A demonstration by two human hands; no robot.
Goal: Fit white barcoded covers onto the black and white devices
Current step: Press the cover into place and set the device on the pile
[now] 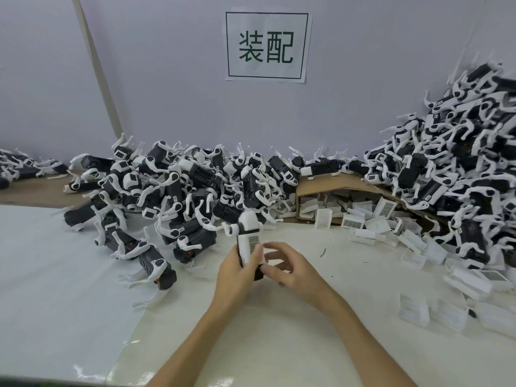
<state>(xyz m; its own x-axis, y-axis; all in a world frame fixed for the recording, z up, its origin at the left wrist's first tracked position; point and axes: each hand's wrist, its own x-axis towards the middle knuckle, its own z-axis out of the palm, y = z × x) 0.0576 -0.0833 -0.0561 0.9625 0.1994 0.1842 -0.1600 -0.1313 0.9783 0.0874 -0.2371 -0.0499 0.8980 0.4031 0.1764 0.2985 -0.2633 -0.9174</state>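
At frame centre the left hand grips a device by its lower body, fingers curled round it and the thumb lying along the edge of the cover, whose barcode faces the camera. The cover already lies on the device, but whether it is fully seated cannot be told. The right hand is just right of it, fingers half bent and spread, tips at the black lower end. It is blurred, so I cannot tell whether it pinches the device or only touches it.

The step in hand looks like seating the cover. To do it well, the left hand should hold the body steady, clear of the white legs that stick out at the top. The right thumb should then press along the cover from one end to the other, so both edges catch evenly. A cover pushed at one corner only may sit skewed.

More loose covers spill from the box at right centre. Devices lie in a pile at left centre.
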